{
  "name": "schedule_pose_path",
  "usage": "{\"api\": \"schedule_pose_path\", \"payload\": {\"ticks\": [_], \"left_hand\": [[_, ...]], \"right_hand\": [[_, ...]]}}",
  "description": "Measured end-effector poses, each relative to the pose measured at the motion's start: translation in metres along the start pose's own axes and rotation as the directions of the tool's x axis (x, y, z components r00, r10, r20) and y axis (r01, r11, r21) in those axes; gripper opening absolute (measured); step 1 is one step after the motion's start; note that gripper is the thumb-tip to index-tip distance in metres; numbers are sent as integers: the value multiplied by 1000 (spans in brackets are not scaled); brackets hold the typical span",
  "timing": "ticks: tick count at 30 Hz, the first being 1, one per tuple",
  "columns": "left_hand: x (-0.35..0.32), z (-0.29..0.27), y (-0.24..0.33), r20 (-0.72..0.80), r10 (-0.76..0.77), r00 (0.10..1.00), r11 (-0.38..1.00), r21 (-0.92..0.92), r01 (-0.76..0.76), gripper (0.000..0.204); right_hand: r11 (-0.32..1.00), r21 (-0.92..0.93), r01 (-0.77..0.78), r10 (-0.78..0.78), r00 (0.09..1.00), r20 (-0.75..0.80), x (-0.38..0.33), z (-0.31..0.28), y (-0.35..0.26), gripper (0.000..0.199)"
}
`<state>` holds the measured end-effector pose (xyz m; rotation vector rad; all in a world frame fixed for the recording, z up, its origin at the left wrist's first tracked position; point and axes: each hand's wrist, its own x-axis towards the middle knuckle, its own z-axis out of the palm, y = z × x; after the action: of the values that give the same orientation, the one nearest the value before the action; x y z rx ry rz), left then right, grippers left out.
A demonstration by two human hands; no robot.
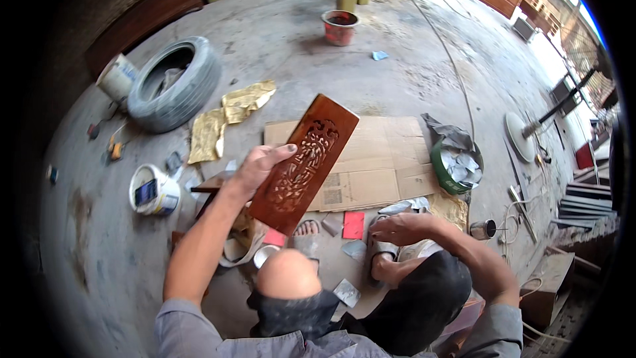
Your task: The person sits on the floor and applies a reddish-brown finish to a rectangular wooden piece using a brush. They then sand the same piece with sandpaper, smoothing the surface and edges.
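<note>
The grey shirt of the seated person lay nearest the camera, with one bare knee just ahead of it. Around the person spread a dusty grey concrete floor, and on it, ahead of the feet, lay a flat brown cardboard sheet. A worn grey rubber tyre rested on its side to the far left, and a creased gold sheet lay between it and the cardboard. A reddish-brown rectangular wooden panel with a pierced carved pattern was held up in front of the person, slanting over the cardboard's left part, its upper end to the right. The left hand was clamped on the panel's left edge, thumb on the face, fingers hidden behind. The right hand was well apart from it, above the right foot, fingers bent and blurred; whether it gripped anything could not be told. A round green basin held grey scraps at the cardboard's right edge. A white plastic bucket stood left of the panel. A small red square sheet lay between the feet.
</note>
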<state>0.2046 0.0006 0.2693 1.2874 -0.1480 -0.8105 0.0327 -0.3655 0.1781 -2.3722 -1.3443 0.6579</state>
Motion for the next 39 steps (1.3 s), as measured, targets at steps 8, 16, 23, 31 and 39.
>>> {"api": "schedule_pose_path", "payload": {"ticks": [8, 16, 23, 31, 39], "left_hand": [[164, -6, -147, 19, -241, 970, 962, -128, 241, 50], [209, -23, -201, 85, -306, 948, 938, 199, 284, 62], [211, -46, -216, 51, -230, 972, 937, 283, 207, 70], [184, -60, -232, -29, -10, 1000, 809, 587, 25, 59], [179, -56, -227, -28, 24, 999, 813, 582, -3, 57]], "right_hand": [[546, 733, -405, 815, 460, -353, 46, 54, 17, 23], [557, 748, -360, 830, 235, -505, 90, 30, 91, 28], [684, 534, -497, 728, 415, -546, 132, 53, 90, 39], [677, 469, -567, 728, 426, -536, 171, 58, 103, 42], [755, 299, -584, 651, 609, -453, 189, 51, 126, 28]]}}
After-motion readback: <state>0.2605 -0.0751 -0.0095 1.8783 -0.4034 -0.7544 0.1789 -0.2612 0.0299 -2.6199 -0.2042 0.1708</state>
